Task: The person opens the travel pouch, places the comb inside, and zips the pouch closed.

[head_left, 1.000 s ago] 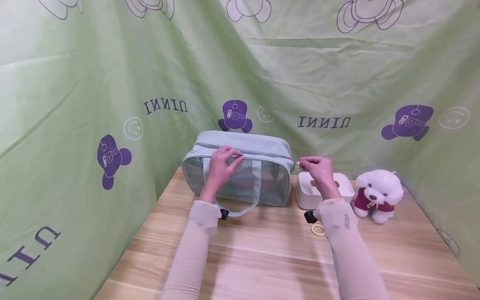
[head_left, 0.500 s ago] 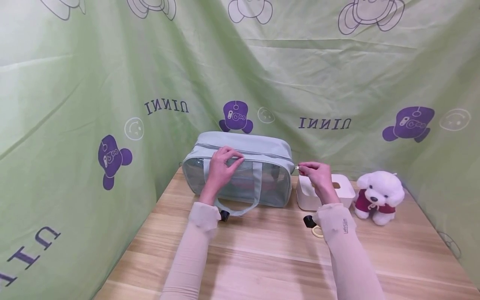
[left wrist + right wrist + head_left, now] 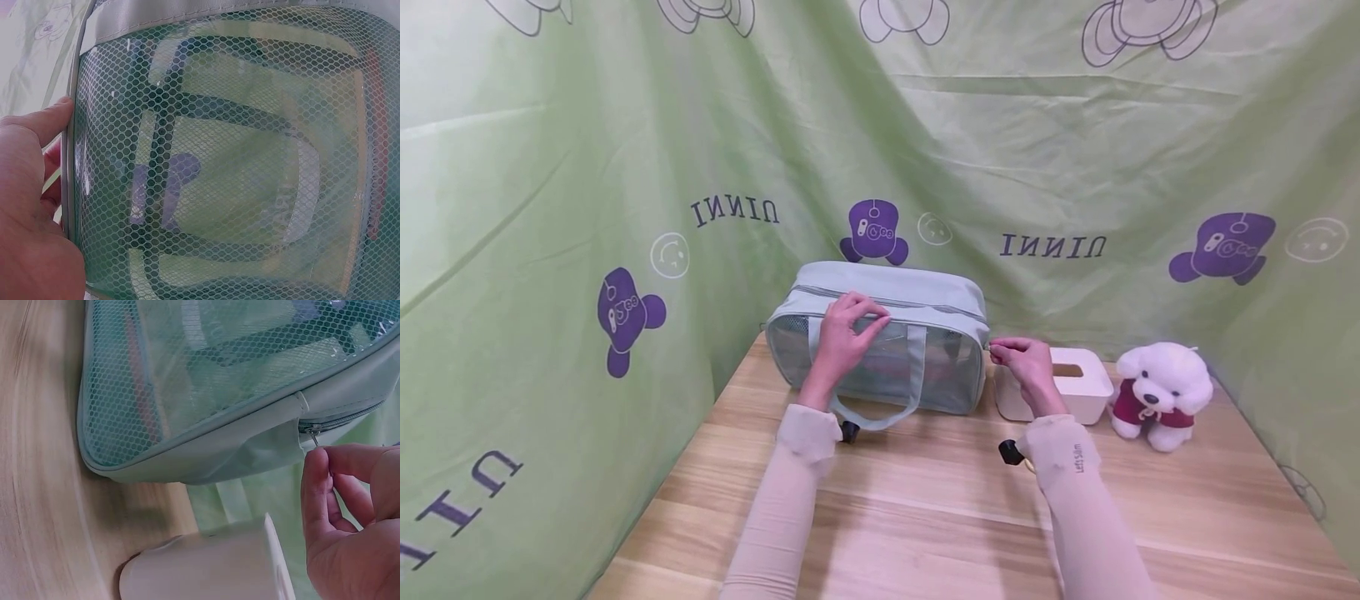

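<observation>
A pale grey-green bag [image 3: 895, 282] with clear mesh sides stands on the table, its top zipper running lengthwise and a handle strap [image 3: 915, 367] hanging down in front. My left hand [image 3: 842, 337] pinches the bag's top front edge between thumb and fingers; in the left wrist view the fingertips partly pass behind that edge. At the bag's right end, my right hand [image 3: 1028, 365] pinches the small metal zipper pull [image 3: 315, 439] between thumb and index finger. The slider sits at the end of the zipper track, by the fabric side tab. Dark-edged contents show blurrily through the mesh.
A white tissue box [image 3: 1088, 398] stands just right of the bag, partly behind my right hand. Beyond it sits a white plush dog [image 3: 1163, 379] in a red top. A pale yellow ring [image 3: 1029, 467] lies mostly hidden by the right wrist. Green printed cloth [image 3: 1000, 150] hangs behind.
My right hand, holding the zipper pull, has moved down and slightly left at the bag's right end. The left hand keeps its hold on the top edge.
</observation>
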Available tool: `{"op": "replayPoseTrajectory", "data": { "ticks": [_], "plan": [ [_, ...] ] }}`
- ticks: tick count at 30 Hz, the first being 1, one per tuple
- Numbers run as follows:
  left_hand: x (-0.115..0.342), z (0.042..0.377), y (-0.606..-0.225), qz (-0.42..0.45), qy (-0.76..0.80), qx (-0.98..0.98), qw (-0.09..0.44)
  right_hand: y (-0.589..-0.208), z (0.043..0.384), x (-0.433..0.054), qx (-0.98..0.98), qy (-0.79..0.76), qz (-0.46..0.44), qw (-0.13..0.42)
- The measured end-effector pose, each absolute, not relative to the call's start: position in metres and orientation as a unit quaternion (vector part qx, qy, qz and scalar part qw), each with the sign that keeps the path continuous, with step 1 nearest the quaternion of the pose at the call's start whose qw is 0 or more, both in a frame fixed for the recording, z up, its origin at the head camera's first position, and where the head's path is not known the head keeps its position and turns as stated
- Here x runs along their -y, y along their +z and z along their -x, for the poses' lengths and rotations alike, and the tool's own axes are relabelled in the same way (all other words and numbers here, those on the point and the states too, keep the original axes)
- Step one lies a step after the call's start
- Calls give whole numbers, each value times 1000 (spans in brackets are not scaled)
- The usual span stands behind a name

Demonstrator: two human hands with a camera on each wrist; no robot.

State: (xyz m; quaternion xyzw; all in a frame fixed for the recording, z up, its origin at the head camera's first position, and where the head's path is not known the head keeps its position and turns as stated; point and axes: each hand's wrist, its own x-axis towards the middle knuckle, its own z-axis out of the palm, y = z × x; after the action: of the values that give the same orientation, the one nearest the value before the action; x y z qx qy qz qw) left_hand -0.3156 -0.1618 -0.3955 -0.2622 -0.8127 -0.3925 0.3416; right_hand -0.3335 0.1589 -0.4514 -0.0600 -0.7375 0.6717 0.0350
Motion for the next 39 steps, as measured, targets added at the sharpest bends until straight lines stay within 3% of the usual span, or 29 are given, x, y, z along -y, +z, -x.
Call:
{"op": "replayPoseTrajectory", "data": {
  "ticks": [39],
  "plan": [
    [161,313,-395,240,-398,825,321,-460,334,-156,746,663,49,34]
  ]
}}
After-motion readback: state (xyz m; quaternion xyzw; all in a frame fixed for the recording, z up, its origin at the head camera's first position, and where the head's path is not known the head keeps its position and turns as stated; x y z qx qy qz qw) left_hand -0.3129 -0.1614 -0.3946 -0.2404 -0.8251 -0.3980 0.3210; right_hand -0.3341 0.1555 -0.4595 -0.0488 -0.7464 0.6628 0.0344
